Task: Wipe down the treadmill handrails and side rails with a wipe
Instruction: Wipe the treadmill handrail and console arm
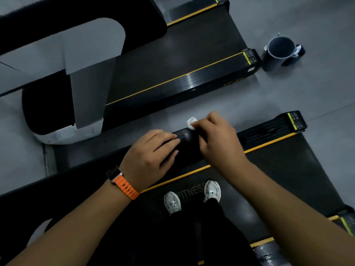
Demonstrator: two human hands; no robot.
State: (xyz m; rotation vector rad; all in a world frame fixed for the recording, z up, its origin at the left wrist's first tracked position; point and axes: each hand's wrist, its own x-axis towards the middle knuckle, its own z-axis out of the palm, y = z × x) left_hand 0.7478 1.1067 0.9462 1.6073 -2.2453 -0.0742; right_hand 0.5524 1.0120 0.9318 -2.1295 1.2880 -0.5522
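Note:
I stand on a treadmill and look down at its black handrail, which runs from the lower left to between my hands. My left hand, with an orange-strapped watch on the wrist, grips the handrail from the left, fingers curled over its top. My right hand is at the rail's end and pinches a small white wipe against the far side; most of the wipe is hidden under the fingers. Below lies the left side rail, black and ribbed with a yellow stripe.
My two white shoes stand on the dark belt. A neighbouring treadmill with a grey console is parallel at the upper left, across a strip of grey floor. A grey bin stands on the floor at the upper right.

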